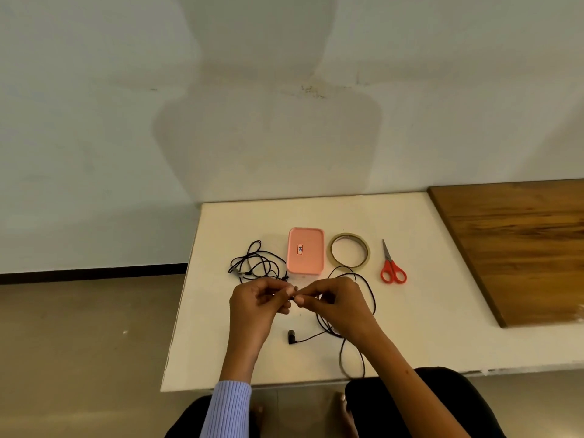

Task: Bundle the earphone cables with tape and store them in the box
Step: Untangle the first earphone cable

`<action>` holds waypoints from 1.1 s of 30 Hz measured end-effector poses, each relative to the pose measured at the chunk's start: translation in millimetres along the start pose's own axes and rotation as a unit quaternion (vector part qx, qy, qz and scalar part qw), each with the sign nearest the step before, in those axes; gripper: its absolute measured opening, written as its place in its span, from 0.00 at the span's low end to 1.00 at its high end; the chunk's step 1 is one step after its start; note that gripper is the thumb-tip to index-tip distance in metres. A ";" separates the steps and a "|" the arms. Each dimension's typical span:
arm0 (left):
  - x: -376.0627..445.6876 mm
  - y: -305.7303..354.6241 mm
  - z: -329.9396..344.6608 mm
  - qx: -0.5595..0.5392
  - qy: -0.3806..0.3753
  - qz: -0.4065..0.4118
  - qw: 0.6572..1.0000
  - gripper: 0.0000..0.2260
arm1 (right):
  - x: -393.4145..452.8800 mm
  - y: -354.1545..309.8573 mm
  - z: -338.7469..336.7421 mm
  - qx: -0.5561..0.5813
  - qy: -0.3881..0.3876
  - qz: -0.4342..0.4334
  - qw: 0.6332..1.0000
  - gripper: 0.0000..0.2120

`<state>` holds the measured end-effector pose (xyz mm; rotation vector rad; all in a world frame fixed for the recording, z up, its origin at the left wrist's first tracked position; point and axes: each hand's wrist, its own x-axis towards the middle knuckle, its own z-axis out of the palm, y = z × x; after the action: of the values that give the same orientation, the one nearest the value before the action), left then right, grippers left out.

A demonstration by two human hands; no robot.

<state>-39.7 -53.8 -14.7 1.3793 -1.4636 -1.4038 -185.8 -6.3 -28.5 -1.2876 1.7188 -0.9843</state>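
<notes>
Nearby, pink box (306, 251) shut — both hands (257, 300) pinch cable (368, 292).

We find one marking only: a small rectangular label (300, 249) on the lid of the pink box (306, 251), red-bordered with a blue figure inside. We cannot read its characters; no other text appears.

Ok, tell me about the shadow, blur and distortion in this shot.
Head view: light from behind throws the person's large soft shadow on the wall; the wooden board smears at the right edge; wide-angle bending curves the white table; the scissors and pink box stay sharp.
</notes>
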 end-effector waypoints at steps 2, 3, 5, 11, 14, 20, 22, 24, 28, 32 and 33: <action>-0.1 0.0 -5.6 0.000 0.031 0.007 1.000 0.02 | 0.3 1.6 -7.0 -0.016 -0.027 0.011 0.999 0.03; 0.1 -0.5 -10.5 -0.002 0.052 0.010 0.999 0.02 | 0.0 3.2 -11.7 -0.026 -0.032 0.012 0.999 0.03; 1.1 -3.6 -23.3 -0.011 0.094 0.016 0.995 0.04 | -1.0 6.2 -22.8 -0.044 -0.022 0.011 0.999 0.02; -1.8 -13.8 -49.8 0.052 0.114 0.039 0.991 0.04 | -3.7 8.5 -34.8 -0.055 0.039 -0.010 0.998 0.07; -6.2 -23.1 -50.9 0.243 0.079 0.099 0.962 0.06 | -2.9 5.5 -20.9 -0.095 0.050 -0.018 0.994 0.05; -16.4 -13.1 -27.1 0.174 -0.065 0.103 0.977 0.17 | 1.2 -6.0 12.4 -0.127 0.023 -0.047 0.990 0.02; -15.9 -12.1 -24.4 0.152 -0.073 0.110 0.980 0.17 | 2.0 -10.4 19.5 -0.119 0.011 -0.054 0.991 0.03; -13.9 -13.0 -23.7 0.156 -0.045 0.138 0.977 0.13 | 3.5 -12.6 24.4 -0.098 0.006 -0.057 0.994 0.03; -10.0 -15.4 -28.6 0.168 -0.005 0.167 0.972 0.07 | 6.1 -11.7 16.4 -0.080 -0.009 -0.054 0.995 0.03; -5.7 -20.3 -42.3 0.129 0.043 0.126 0.983 0.05 | 4.4 -4.7 -15.5 -0.061 0.017 -0.034 0.997 0.03; -4.8 -21.5 -45.4 0.125 0.053 0.122 0.983 0.05 | 2.4 -2.9 -23.6 -0.063 0.027 -0.029 0.997 0.04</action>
<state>9.4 -57.5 -25.7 1.3463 -1.7170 -1.0063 -206.5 -6.0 -16.4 -1.4089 1.8188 -0.9644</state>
